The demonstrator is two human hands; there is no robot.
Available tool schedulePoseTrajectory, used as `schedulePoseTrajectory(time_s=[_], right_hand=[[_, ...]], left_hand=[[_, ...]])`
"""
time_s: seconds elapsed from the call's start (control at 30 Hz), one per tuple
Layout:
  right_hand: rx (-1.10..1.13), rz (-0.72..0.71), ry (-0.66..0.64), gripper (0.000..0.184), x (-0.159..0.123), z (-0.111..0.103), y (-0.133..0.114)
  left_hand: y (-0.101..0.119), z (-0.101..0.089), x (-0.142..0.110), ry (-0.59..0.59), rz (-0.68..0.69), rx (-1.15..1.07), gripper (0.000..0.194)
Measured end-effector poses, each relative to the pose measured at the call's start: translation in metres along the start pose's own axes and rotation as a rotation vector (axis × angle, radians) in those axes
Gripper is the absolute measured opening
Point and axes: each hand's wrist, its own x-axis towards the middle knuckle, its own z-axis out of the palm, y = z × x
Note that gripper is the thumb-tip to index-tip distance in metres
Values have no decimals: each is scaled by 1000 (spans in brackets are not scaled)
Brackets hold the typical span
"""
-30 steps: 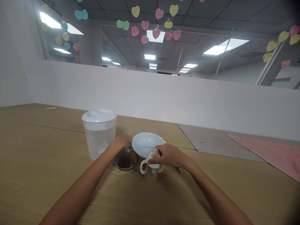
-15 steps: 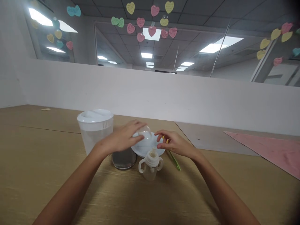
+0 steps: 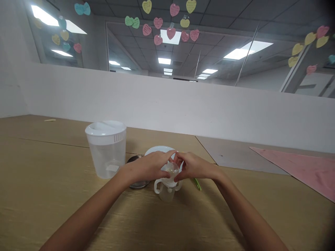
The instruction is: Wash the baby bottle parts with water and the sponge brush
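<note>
A baby bottle (image 3: 166, 194) with two white side handles stands upright on the table in front of me. Over its nipple sits a clear dome cap (image 3: 172, 168). My left hand (image 3: 153, 166) holds this cap from the left, thumb low and fingers over the top. From the other side, my right hand (image 3: 195, 165) curls its fingers and thumb against the same cap. Whether the cap is fully seated cannot be made out. Behind the hands lies a white plate (image 3: 157, 149), partly covered by them.
A tall translucent bucket with a white lid (image 3: 106, 148) stands at the left. Beside it is a round metal dish (image 3: 140, 185), half hidden by my left arm. A thin green handle (image 3: 198, 184) pokes out below my right hand. Pink cloth (image 3: 303, 167) lies far right.
My left hand has carried the clear cap from above the plate down onto the bottle's top. My right hand has come in and closed on the cap too.
</note>
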Motion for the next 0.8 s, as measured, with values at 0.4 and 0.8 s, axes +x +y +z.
schedulePoseTrajectory(time_s=[0.4, 0.8], right_hand=[[124, 50, -102, 55, 0, 0, -1], [192, 79, -137, 59, 4, 3, 6]], left_hand=[[-1, -1, 5, 17, 8, -75, 58], [-5, -2, 7, 29, -44, -96, 64]])
